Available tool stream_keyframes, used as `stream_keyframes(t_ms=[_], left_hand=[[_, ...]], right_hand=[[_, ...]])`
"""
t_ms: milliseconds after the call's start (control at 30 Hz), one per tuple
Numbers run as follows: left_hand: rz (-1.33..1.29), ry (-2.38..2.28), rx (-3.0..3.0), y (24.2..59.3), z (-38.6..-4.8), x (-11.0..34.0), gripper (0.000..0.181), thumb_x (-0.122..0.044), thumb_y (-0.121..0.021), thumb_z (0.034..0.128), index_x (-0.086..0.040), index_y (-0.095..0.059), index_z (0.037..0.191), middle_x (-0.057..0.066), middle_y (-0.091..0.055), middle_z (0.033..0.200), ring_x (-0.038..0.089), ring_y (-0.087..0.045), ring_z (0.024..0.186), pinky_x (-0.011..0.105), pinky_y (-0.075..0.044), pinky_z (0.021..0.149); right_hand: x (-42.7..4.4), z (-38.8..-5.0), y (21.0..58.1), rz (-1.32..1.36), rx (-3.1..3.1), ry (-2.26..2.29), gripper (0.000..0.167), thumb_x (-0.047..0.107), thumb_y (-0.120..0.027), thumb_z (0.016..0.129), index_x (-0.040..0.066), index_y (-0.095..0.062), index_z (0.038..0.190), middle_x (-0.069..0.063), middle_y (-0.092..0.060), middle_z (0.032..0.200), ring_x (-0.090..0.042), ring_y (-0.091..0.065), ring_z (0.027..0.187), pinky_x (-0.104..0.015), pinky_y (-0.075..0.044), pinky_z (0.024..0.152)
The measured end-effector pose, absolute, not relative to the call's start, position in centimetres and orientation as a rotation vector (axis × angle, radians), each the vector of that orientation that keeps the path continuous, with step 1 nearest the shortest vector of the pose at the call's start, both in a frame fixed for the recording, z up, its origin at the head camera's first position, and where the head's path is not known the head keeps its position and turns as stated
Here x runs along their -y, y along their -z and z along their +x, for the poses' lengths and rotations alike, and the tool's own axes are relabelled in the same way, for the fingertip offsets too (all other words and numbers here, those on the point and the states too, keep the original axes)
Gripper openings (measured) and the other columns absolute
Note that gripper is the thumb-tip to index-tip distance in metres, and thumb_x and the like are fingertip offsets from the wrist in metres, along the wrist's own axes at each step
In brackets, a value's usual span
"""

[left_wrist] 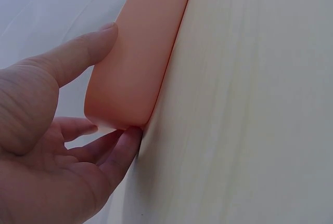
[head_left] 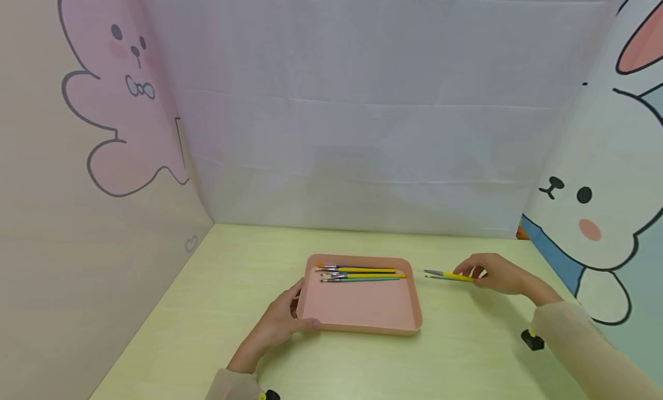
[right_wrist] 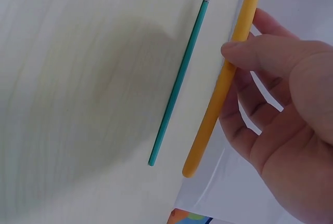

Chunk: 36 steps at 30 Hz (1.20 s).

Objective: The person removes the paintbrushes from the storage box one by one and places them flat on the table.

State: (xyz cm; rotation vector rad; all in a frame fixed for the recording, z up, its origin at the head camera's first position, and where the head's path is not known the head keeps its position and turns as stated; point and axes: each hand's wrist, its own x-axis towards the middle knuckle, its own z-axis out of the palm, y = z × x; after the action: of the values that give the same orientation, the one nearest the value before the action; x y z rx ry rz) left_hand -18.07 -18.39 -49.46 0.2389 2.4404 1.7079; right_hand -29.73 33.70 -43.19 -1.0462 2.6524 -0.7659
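Observation:
A pink tray (head_left: 359,308) lies on the table with several paintbrushes (head_left: 362,277) side by side in its back half. My left hand (head_left: 284,316) holds the tray's near left corner; in the left wrist view the thumb is at the rim and the fingers are against the outer wall. To the right of the tray, my right hand (head_left: 497,273) pinches a yellow paintbrush (right_wrist: 221,86) between thumb and fingers. A thin green paintbrush (right_wrist: 179,73) lies on the table beside it, apart from the hand.
The pale wood-grain table (head_left: 217,308) meets a white cloth backdrop (head_left: 352,129) at the back. Side panels carry a pink cartoon bear (head_left: 124,101) on the left and a white rabbit (head_left: 611,181) on the right.

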Motion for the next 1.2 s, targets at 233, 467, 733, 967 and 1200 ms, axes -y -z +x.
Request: stream_keyframes(t_ms=[233, 467, 733, 967, 1200], left_hand=[[0.257, -1.715, -2.436, 49.6, -18.1, 18.5, 0.115, -0.02, -0.095, 0.0819, -0.008, -0.023, 0.17, 0.014, -0.056, 0.152, 0.027, -0.062, 0.121, 0.046, -0.051, 0.101], [0.271, -1.721, -2.425, 49.8, -18.2, 18.6, 0.115, -0.021, -0.094, 0.0834, -0.006, -0.02, 0.17, 0.016, -0.053, 0.155, 0.028, -0.061, 0.123, 0.044, -0.051, 0.101], [0.269, -1.72, -2.431, 49.8, -18.2, 18.6, 0.114, -0.022, -0.094, 0.0835, -0.006, -0.021, 0.17, 0.016, -0.052, 0.157, 0.028, -0.06, 0.126, 0.045, -0.051, 0.103], [0.283, -1.723, -2.425, 49.9, -18.3, 18.6, 0.114, -0.021, -0.093, 0.0839, -0.006, -0.02, 0.17, 0.015, -0.052, 0.156, 0.028, -0.061, 0.124, 0.039, -0.052, 0.1], [0.27, -1.717, -2.432, 49.8, -18.3, 18.6, 0.115, -0.022, -0.094, 0.083, -0.005, -0.02, 0.17, 0.014, -0.054, 0.154, 0.027, -0.061, 0.122, 0.039, -0.052, 0.099]], right_hand=[[-34.6, -29.9, 44.6, -1.04, -2.665, 0.76, 0.035, -0.011, -0.074, 0.091, 0.007, -0.077, 0.122, -0.01, -0.073, 0.115, -0.015, -0.069, 0.095, -0.03, -0.061, 0.08], [-35.0, -30.1, 45.5, -0.993, -2.667, 0.747, 0.038, -0.015, -0.071, 0.089, 0.006, -0.077, 0.12, -0.013, -0.074, 0.117, -0.022, -0.071, 0.098, -0.031, -0.06, 0.081], [-35.4, -30.1, 46.0, -1.018, -2.695, 0.736, 0.037, -0.018, -0.072, 0.087, 0.002, -0.077, 0.118, -0.013, -0.074, 0.112, -0.021, -0.071, 0.095, -0.035, -0.061, 0.08], [-35.7, -30.2, 46.6, -1.073, -2.726, 0.743, 0.038, -0.019, -0.073, 0.084, 0.002, -0.077, 0.115, -0.011, -0.074, 0.108, -0.018, -0.071, 0.092, -0.034, -0.061, 0.077], [-35.9, -30.4, 47.1, -1.105, -2.757, 0.745, 0.039, -0.022, -0.071, 0.082, 0.002, -0.077, 0.113, -0.01, -0.073, 0.105, -0.018, -0.07, 0.088, -0.032, -0.06, 0.075]])
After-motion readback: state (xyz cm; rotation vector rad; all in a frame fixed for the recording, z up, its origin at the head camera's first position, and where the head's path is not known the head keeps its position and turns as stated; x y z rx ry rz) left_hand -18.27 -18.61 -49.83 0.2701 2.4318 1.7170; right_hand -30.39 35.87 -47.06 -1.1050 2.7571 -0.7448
